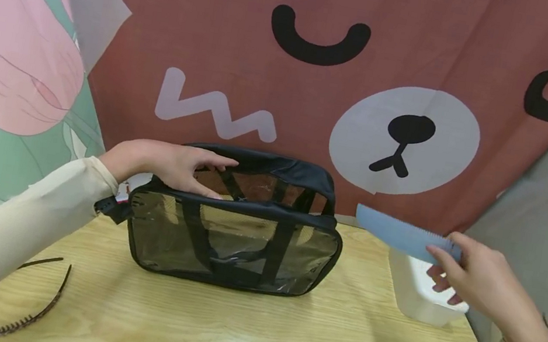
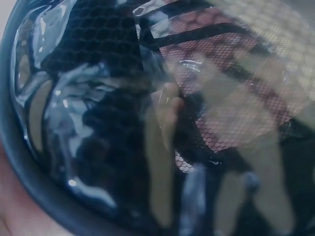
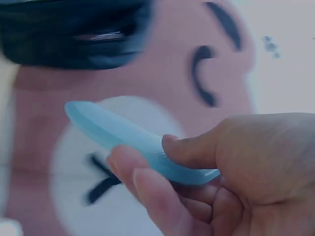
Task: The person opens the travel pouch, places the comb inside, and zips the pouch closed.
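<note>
A bag [image 1: 241, 249] with clear panels and black trim stands upright on the table, its top parted. My left hand [image 1: 176, 167] lies across the left end of the opening, fingers extended along the back side and thumb near the front rim. Up close, the left wrist view shows the bag's dark piping [image 2: 24, 182] and mesh through the clear plastic. To the right of the bag, my right hand [image 1: 487, 274] pinches a light blue comb [image 1: 393, 230] by one end. Thumb and fingers grip the comb [image 3: 113, 128] in the right wrist view, its free end pointing toward the bag.
Beneath my right hand sits a white container [image 1: 416, 287] on the wooden table [image 1: 241, 320]. A dark toothed headband [image 1: 0, 329] lies at the front left, partly behind my left sleeve. A cloth with a bear face [image 1: 311, 100] hangs behind the bag.
</note>
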Demonstrator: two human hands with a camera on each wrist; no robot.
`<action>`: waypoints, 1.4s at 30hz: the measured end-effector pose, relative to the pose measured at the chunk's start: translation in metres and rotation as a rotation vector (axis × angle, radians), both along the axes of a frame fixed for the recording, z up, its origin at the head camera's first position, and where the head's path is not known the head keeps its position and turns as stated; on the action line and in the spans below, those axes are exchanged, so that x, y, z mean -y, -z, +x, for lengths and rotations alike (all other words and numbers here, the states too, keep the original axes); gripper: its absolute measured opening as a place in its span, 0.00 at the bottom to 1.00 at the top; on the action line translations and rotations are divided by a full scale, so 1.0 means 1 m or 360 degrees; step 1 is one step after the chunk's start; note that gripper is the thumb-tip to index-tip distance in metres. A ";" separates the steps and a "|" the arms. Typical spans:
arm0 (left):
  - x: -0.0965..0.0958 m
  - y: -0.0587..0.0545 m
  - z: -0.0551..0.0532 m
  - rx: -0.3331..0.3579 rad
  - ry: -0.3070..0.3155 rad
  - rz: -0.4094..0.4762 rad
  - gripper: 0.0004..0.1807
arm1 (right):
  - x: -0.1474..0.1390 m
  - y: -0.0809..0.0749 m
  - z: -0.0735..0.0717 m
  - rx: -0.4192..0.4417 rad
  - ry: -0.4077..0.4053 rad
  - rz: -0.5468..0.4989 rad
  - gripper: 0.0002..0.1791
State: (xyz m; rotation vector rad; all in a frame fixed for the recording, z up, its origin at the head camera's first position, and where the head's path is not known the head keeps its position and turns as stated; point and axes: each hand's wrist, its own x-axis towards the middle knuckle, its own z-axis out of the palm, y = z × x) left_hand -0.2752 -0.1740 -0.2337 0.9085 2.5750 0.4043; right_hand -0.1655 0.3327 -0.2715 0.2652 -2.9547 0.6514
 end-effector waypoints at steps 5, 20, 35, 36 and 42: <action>-0.003 0.002 -0.002 0.0025 0.0024 0.0018 0.49 | 0.018 -0.042 0.011 -0.0279 -0.0226 -0.0152 0.05; -0.007 0.001 -0.008 0.0014 0.0044 0.0012 0.48 | 0.188 -0.078 -0.027 -0.0311 -0.0685 0.0364 0.13; -0.004 0.001 -0.014 0.0039 0.0071 0.0115 0.47 | 0.282 -0.079 -0.093 0.0368 -0.0633 0.1158 0.27; -0.004 0.001 -0.014 0.0040 0.0068 0.0117 0.48 | 0.286 -0.078 -0.097 0.0407 -0.0642 0.1167 0.27; -0.005 0.002 -0.014 0.0021 0.0075 0.0097 0.48 | 0.301 -0.070 -0.114 0.0591 -0.0691 0.1174 0.28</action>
